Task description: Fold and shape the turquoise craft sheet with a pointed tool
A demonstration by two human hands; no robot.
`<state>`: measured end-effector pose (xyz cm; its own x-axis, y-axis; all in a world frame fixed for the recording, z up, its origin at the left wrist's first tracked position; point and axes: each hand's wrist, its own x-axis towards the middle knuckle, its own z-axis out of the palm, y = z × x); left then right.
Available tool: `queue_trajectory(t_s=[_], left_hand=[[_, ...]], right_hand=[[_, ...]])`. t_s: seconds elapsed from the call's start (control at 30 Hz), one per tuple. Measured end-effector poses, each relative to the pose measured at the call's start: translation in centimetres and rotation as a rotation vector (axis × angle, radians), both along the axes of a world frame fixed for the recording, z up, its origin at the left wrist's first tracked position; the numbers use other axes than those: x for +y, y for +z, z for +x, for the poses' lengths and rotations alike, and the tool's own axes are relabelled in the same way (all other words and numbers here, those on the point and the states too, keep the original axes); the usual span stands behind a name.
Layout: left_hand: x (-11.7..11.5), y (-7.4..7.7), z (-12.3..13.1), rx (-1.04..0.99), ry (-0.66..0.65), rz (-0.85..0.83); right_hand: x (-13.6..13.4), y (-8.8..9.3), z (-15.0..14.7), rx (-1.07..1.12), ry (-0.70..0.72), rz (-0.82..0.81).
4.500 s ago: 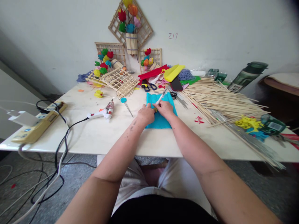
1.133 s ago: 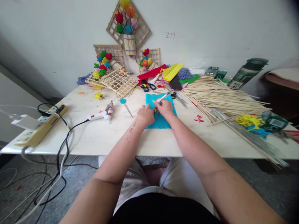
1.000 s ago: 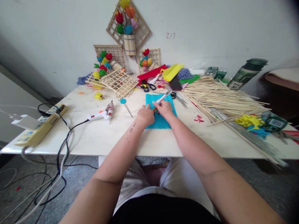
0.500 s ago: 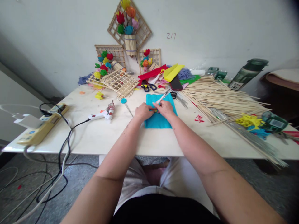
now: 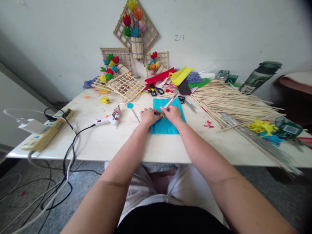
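Note:
A bright blue sheet (image 5: 167, 127), felt or crepe paper by its look, lies flat on the table before me. On it my left hand (image 5: 149, 116) presses its closed fingertips on a small yellow piece (image 5: 162, 115), mostly covered by the fingers. My right hand (image 5: 173, 113) grips a white pen (image 5: 171, 100), slanted up to the right, with its tip down by the yellow piece. To the left of my left hand lies a blue disc (image 5: 130, 105) on a thin wire stem.
At left are a white glue gun (image 5: 107, 121), its cable and a power strip (image 5: 46, 135). Scissors (image 5: 156, 90), a phone (image 5: 184, 87) and coloured sheets lie beyond the blue sheet. Wooden sticks (image 5: 229, 100) spread across the right; stick lattices (image 5: 129, 86) with flowers stand behind.
Both hands stay almost in place over the blue sheet, the pen shifting only slightly. The whole view has moved a little to the right.

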<state>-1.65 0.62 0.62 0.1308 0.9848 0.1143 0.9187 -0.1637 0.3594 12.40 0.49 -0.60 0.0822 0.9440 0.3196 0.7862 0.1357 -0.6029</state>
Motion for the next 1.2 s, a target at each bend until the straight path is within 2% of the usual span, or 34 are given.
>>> queue_trajectory(t_s=[0.43, 1.2], left_hand=[[-0.34, 0.35, -0.04, 0.012, 0.001, -0.005], [-0.29, 0.33, 0.08, 0.016, 0.014, -0.026]], right_hand=[[-0.43, 0.48, -0.45, -0.045, 0.001, -0.067], [-0.30, 0.56, -0.92, -0.155, -0.047, -0.062]])
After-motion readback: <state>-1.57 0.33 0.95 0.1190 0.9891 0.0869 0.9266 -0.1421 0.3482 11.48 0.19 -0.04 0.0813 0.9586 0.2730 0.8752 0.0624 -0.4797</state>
